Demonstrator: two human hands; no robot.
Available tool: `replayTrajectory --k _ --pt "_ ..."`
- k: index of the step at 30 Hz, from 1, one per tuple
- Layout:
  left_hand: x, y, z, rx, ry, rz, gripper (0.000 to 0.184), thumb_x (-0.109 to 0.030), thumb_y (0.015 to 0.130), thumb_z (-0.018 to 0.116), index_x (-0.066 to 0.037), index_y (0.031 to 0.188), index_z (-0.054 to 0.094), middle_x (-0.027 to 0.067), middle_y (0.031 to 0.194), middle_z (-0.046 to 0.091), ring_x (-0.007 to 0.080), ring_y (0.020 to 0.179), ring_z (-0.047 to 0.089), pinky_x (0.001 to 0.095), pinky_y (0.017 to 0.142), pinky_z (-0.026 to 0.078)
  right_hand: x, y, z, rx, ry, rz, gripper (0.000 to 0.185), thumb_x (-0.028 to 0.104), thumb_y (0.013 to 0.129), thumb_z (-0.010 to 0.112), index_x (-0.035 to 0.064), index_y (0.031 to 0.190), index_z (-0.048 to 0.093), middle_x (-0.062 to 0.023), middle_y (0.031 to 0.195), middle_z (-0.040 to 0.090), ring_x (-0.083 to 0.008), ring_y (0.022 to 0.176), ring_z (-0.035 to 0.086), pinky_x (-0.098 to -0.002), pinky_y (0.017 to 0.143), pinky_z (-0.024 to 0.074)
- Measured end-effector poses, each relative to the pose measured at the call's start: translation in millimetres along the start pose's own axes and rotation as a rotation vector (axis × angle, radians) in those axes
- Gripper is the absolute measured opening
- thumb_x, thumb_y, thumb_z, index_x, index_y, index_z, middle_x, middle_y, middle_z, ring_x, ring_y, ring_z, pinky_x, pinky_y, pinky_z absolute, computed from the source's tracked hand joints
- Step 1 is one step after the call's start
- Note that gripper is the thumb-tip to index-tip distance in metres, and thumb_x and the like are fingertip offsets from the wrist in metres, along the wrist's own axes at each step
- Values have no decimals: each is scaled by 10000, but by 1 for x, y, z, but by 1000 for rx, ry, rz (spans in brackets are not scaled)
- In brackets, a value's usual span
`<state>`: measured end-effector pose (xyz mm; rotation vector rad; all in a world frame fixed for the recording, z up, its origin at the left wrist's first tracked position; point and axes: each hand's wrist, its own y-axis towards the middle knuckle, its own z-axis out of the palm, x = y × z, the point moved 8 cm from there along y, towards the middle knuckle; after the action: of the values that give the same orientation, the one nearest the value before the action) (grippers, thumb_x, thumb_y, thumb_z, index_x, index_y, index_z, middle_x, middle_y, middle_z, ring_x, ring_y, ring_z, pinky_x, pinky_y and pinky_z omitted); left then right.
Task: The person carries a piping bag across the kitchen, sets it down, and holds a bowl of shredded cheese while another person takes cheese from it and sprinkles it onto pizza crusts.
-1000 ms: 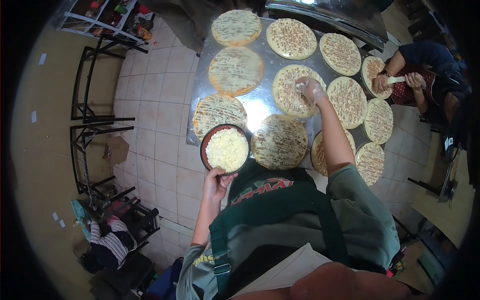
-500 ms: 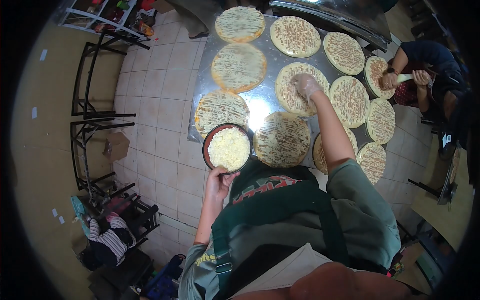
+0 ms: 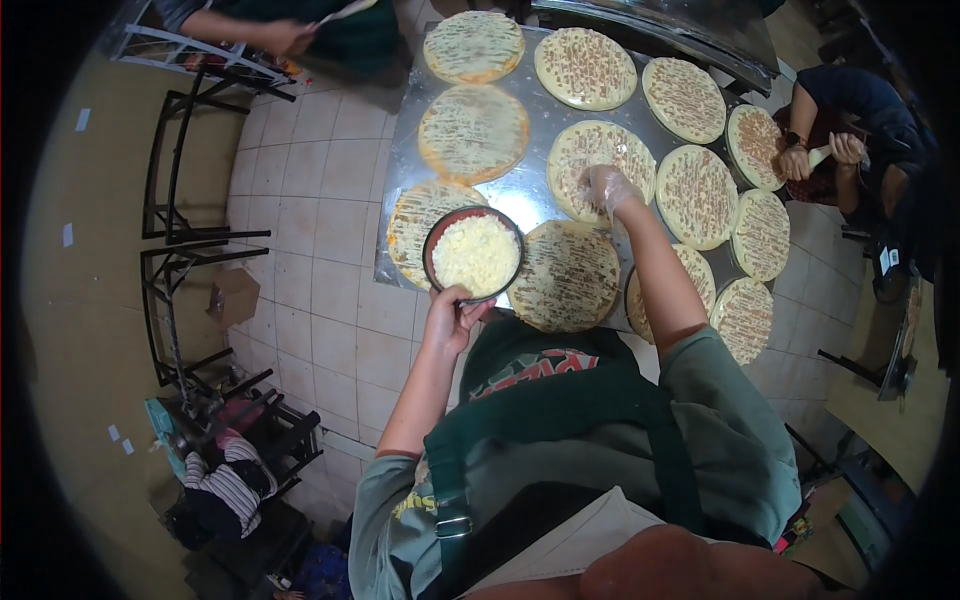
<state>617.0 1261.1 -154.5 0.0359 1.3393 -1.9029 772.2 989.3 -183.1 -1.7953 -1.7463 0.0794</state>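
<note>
My left hand [image 3: 455, 318] grips the near edge of a round bowl [image 3: 436, 232], dark outside and reddish inside. Pale yellow-white crumbly grated cheese [image 3: 476, 252] fills most of it. The bowl is held over the near left corner of the metal table, partly covering a round flat pizza [image 3: 405, 235]. My right hand [image 3: 612, 190], in a clear plastic glove, is low over another pizza [image 3: 598, 145] with brown drizzled streaks. Its fingers are curled together and point down; what they hold is hidden. Just below that one, a darker streaked pizza [image 3: 565, 280] lies close to me.
Several more pizzas cover the metal table [image 3: 515, 198]. At its right, a co-worker [image 3: 865, 130] holds a pale bottle-like object [image 3: 819, 156] beside a pizza. Another person's hand [image 3: 290, 38] is blurred at upper left. Black metal frames [image 3: 165, 200] and a cardboard box [image 3: 235, 297] stand left.
My left hand has moved the bowl slightly right and up. My right hand stays over the same pizza, its fingers more curled. Another person's arm has come in at upper left.
</note>
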Motion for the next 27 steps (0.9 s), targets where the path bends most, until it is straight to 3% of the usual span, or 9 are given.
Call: replayTrajectory --k 3,5,7,9,12,17,20,21,27 --pt "-1 16 17 -11 35 3 346 -10 678 420 96 1005 379 215 867 534 285 658 589 245 548 534 13 -24 -19 -30 -102 -7 197 126 666 572 65 852 592 -126 845 585 -241 777 567 -308 710 439" --pt "3 28 26 -52 74 1 316 -4 678 428 96 974 378 214 845 532 290 655 588 245 534 533 40 -47 -43 -164 340 -58 221 134 664 581 56 871 589 -128 812 587 -249 764 570 -309 712 442" --pt "4 36 42 -34 123 10 300 -3 678 427 96 956 376 211 836 533 287 652 588 244 532 531 96 -68 -44 23 256 -281 331 140 658 591 57 976 544 -137 897 564 -241 842 546 -300 745 433" --pt "8 44 58 17 166 -7 376 16 661 426 55 1008 285 204 796 518 293 638 586 256 519 530 118 -77 -25 -167 114 -514 439 142 660 587 69 1076 470 -155 1001 509 -225 948 494 -299 785 416" --pt "7 39 85 41 265 20 568 35 631 410 -69 1117 135 184 857 452 282 629 572 307 536 530 131 -93 -16 -84 -357 -324 451 101 668 547 103 1098 413 -120 1021 457 -231 992 444 -320 800 399" --pt "14 59 96 66 258 24 595 43 632 425 -60 1125 109 218 863 460 298 634 576 267 493 524 86 -51 7 -124 -117 -379 382 61 664 546 87 1038 471 -106 964 496 -225 948 480 -305 759 420" --pt "20 66 113 163 292 -45 567 36 635 403 -52 1134 149 201 943 430 289 660 577 284 533 518 53 -53 -37 17 816 -329 214 92 660 577 52 870 587 -84 878 571 -191 785 538 -265 701 428" --pt "19 66 116 132 282 -33 569 36 637 412 -43 1138 153 203 946 447 293 672 574 272 531 521 39 -50 -37 81 1020 -257 246 71 680 584 41 924 561 -55 893 558 -145 801 519 -239 707 427" --pt "13 63 97 32 249 -2 561 38 634 417 -17 1134 167 212 941 468 306 687 574 272 543 528 -4 -23 -41 139 964 10 268 132 684 601 47 934 557 -48 850 567 -151 762 531 -251 698 429"
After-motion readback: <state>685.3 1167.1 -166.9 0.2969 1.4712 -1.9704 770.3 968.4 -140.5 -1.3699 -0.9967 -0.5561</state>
